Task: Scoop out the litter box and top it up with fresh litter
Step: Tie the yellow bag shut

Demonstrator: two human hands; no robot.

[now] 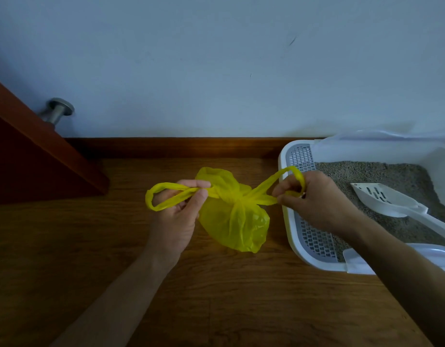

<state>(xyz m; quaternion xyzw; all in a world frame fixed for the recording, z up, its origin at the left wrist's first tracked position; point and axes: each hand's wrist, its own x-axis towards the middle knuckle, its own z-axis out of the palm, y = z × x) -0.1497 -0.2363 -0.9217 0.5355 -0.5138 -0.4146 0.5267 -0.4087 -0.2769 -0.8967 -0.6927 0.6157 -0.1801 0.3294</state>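
A yellow plastic bag (pixel 237 221) lies on the wooden floor between my hands, its two handle loops crossed and pulled apart at a gathered neck. My left hand (pixel 177 216) pinches the left loop. My right hand (pixel 314 201) grips the right loop over the box's left rim. The white litter box (pixel 289 221) stands at the right with grey litter (pixel 381 174) in it. A white slotted scoop (pixel 384 199) lies on the litter.
A dark red door (pixel 33 156) stands open at the left with a metal doorstop (pixel 58 110) behind it. A wooden baseboard (pixel 171 146) runs under the pale wall. A grey grid step (pixel 314 239) lines the box's left side.
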